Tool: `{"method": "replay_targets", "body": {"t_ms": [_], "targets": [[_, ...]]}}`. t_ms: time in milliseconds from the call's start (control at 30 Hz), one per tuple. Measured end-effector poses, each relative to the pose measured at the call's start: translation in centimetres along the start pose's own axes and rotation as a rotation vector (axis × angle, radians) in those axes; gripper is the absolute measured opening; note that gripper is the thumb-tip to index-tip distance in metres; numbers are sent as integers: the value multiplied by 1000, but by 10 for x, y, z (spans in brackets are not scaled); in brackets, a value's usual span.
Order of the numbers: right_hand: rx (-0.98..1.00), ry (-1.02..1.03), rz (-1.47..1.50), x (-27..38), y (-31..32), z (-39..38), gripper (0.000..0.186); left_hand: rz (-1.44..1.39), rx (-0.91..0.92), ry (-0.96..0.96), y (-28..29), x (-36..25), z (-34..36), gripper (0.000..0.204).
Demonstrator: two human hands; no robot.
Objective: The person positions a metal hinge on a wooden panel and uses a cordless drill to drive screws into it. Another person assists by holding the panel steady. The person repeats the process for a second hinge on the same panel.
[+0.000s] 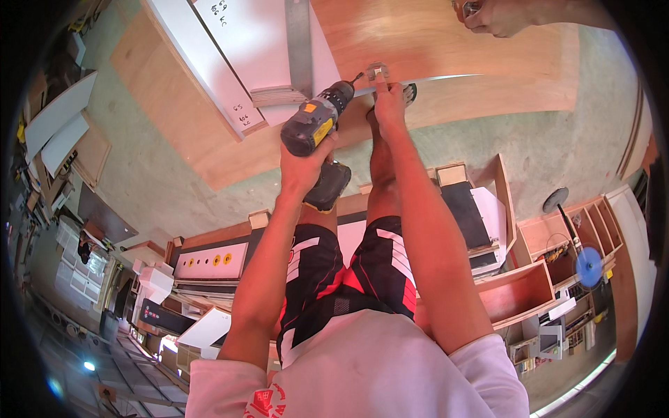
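Observation:
My left hand [300, 169] is wrapped round the grip of a dark cordless drill [311, 128] with yellow patches. The drill points up and to the right. Its bit [359, 77] ends just short of a small pale fitting [377, 71] at the near edge of a brown wood panel [432, 42]. My right hand [391, 106] reaches up to that fitting, its index finger on the piece and the other fingers curled. The fitting's exact kind is too small to make out.
Another person's hand [498, 17] is over the panel at top right, with a shiny piece at its fingers. White boards [244, 42] lie on the left. Wooden boxes [516, 292] and a blue disc [589, 267] stand behind my legs.

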State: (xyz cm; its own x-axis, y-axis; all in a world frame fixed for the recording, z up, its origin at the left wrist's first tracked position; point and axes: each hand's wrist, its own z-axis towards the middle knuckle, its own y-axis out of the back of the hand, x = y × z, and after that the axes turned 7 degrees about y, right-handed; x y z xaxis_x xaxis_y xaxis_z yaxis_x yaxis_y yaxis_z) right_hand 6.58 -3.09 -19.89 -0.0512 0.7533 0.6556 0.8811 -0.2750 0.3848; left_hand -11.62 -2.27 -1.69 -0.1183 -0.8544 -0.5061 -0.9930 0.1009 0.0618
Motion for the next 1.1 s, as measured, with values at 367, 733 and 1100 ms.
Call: {"method": "replay_targets", "body": {"t_ms": [367, 733, 1100], "targets": [[53, -60, -47, 20, 9, -8, 48, -325, 82, 30, 3, 2, 5, 19], [49, -75, 11, 19, 8, -10, 48, -307, 63, 59, 6, 7, 11, 20], [64, -69, 5, 19, 9, -10, 46, -397, 84, 88, 6, 9, 11, 25]]}}
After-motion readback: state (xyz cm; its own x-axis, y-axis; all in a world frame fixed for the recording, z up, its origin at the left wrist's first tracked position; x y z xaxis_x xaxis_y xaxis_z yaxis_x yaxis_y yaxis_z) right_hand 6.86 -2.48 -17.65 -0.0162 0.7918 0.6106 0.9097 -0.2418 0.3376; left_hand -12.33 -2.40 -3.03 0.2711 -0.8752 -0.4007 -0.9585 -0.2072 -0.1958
